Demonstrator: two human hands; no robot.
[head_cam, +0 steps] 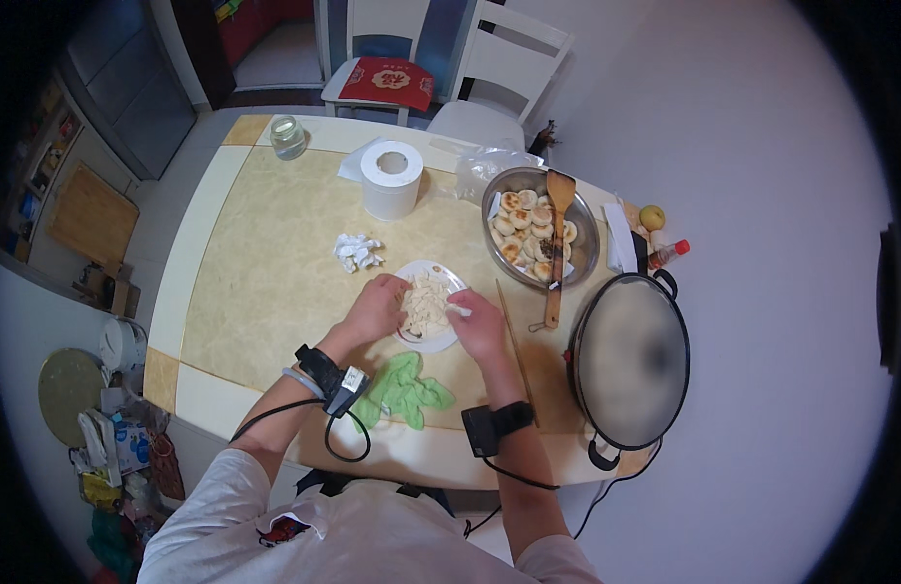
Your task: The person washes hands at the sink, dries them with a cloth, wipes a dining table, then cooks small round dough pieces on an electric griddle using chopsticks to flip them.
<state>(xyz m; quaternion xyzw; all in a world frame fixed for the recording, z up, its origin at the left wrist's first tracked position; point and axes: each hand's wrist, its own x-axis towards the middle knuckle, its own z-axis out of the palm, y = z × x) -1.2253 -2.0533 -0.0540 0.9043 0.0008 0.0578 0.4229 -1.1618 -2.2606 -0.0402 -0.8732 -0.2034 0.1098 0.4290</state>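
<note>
A white plate [451, 276] bears a heap of pale, torn-looking food pieces [426, 303]. At its left side my left hand [377, 308] reaches over the rim, fingertips at the heap; whether they grip a piece is hidden. Over the right rim my right hand [480, 326] pinches a whitish piece [459, 310] between thumb and fingers. Nearer to me, between my forearms, lies a crumpled green cloth [407, 390]. A long thin stick [518, 349] lies just right of my right hand.
A steel bowl [593, 252] of browned round cakes stands back right, a wooden spatula [560, 197] across it. At right is a lidded electric pan [629, 365] with a cord. Crumpled tissue [358, 252], a paper roll [391, 190] and a glass jar [288, 139] stand farther off.
</note>
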